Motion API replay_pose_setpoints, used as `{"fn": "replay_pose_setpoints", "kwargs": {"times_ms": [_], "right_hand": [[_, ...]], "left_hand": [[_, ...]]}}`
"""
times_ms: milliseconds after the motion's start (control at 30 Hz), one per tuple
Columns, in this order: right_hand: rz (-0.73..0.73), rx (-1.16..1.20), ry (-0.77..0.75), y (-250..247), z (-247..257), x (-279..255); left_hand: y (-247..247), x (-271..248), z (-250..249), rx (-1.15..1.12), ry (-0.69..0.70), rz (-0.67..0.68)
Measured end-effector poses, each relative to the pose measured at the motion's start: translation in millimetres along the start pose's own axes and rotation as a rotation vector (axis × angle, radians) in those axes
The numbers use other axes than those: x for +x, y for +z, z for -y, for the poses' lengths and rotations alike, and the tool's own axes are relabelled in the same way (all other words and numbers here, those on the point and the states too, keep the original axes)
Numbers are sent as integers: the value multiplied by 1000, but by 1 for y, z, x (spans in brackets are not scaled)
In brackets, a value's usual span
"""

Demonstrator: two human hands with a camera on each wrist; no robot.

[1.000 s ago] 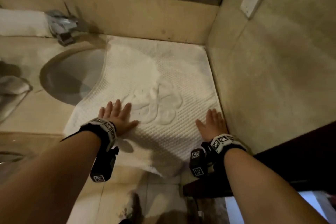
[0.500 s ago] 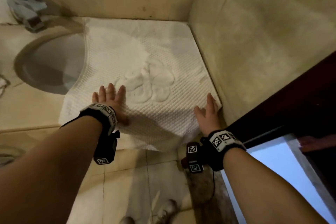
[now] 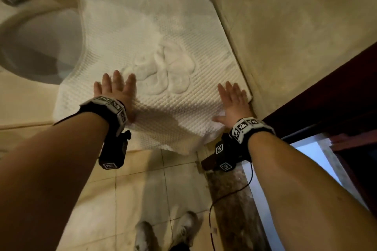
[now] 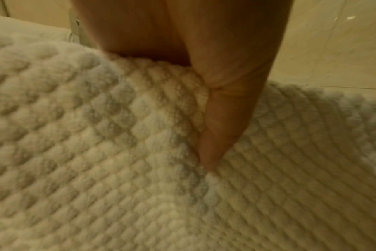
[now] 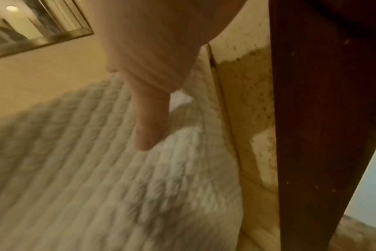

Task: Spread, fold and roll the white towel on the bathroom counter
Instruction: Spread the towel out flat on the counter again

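The white towel (image 3: 142, 32) with a waffle weave and a raised flower-like motif lies spread flat on the beige bathroom counter (image 3: 22, 106), its near edge hanging over the front. My left hand (image 3: 116, 89) lies flat on the towel's near left part, fingers straight. Close to the side wall, my right hand (image 3: 234, 100) rests flat on the near right corner. In the left wrist view the left hand's thumb (image 4: 225, 110) presses into the towel (image 4: 97, 152). In the right wrist view a thumb (image 5: 148, 122) touches the towel (image 5: 86, 169).
A round sink (image 3: 40, 45) sits left of the towel, whose left edge reaches its rim. Beige walls close the back and right sides (image 3: 285, 26). A dark wooden door frame (image 3: 326, 91) stands at the right. Tiled floor (image 3: 142, 189) and shoes lie below.
Both hands have slid back towards the counter's front edge, staying flat on the towel. The head view has tilted down, showing more floor and less of the mirror and tap.
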State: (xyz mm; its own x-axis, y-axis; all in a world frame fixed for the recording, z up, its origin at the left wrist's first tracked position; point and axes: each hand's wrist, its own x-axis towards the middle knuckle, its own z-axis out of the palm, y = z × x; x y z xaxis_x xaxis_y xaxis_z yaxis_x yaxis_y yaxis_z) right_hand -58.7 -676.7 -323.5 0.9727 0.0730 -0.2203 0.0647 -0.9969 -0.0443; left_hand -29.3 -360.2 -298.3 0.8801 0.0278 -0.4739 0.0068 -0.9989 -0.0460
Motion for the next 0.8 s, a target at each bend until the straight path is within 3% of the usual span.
{"fn": "replay_pose_setpoints", "kwargs": {"times_ms": [200, 333, 500, 600, 800], "right_hand": [[-53, -36, 31, -4, -24, 6], [-23, 105, 84, -4, -14, 0], [-3, 245, -99, -14, 34, 15], [42, 185, 11, -13, 49, 28], [93, 60, 88, -8, 54, 35]], "left_hand": [[1, 1, -2, 1, -33, 6], [0, 0, -4, -3, -44, 3], [0, -9, -5, -2, -5, -18], [6, -19, 13, -24, 7, -42], [36, -47, 83, -22, -115, -83]]}}
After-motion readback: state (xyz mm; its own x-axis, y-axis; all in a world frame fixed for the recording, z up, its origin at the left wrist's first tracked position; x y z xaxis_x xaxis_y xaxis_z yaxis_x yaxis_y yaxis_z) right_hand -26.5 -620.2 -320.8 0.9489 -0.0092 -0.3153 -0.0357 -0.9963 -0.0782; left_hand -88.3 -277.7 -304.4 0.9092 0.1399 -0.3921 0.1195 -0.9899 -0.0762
